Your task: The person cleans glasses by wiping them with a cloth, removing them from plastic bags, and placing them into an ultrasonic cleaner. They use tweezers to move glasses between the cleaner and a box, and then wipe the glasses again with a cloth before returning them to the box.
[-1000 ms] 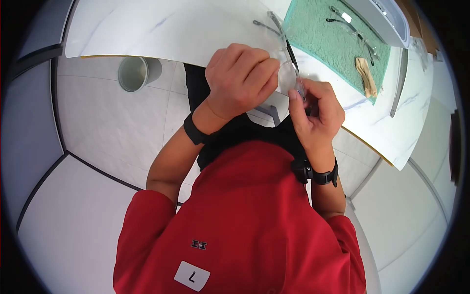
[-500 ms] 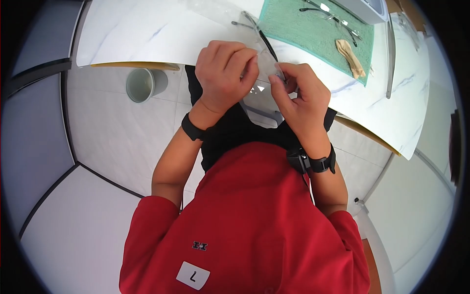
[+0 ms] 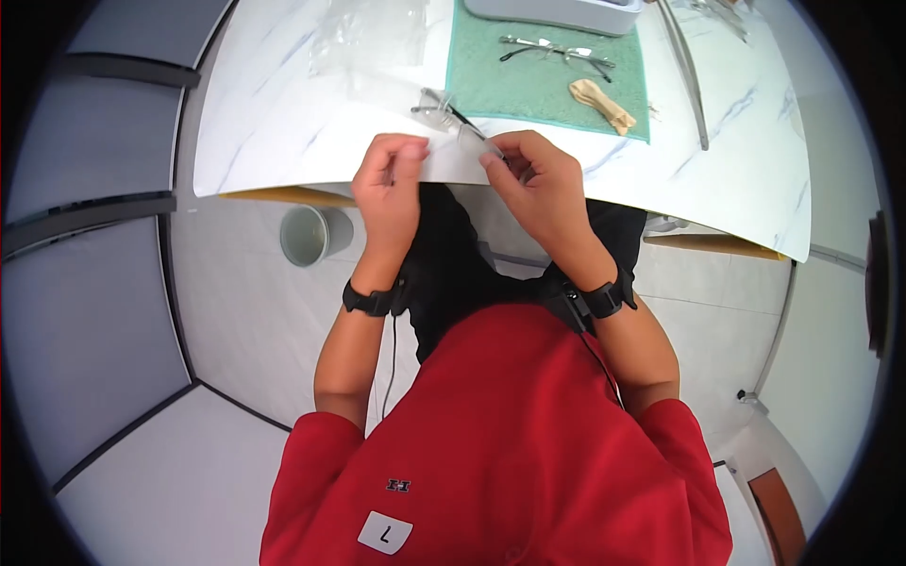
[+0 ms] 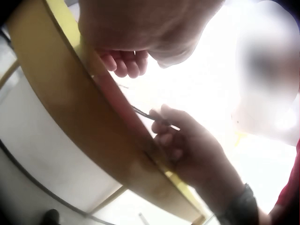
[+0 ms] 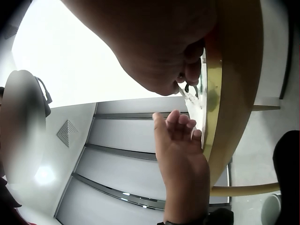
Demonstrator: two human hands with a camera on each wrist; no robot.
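In the head view my right hand pinches a pair of glasses between thumb and fingers, over the table's front edge. The black temples point away to the far left, and the held end is partly hidden by the fingers. A dark temple also shows in the left wrist view, running out of the right hand. My left hand is raised to the left of the glasses, apart from them. Its fingers are loosely bent with nothing between them; the right wrist view shows its palm bare.
A green towel carries another pair of glasses and a beige cloth bundle. Behind is a white tray. Clear plastic bags lie at the back left. A metal strip lies right; a bin stands below.
The left hand has drawn away from the glasses and its fingers have loosened. The right hand keeps hold of them, now further out over the table. The head view has tilted and shifted.
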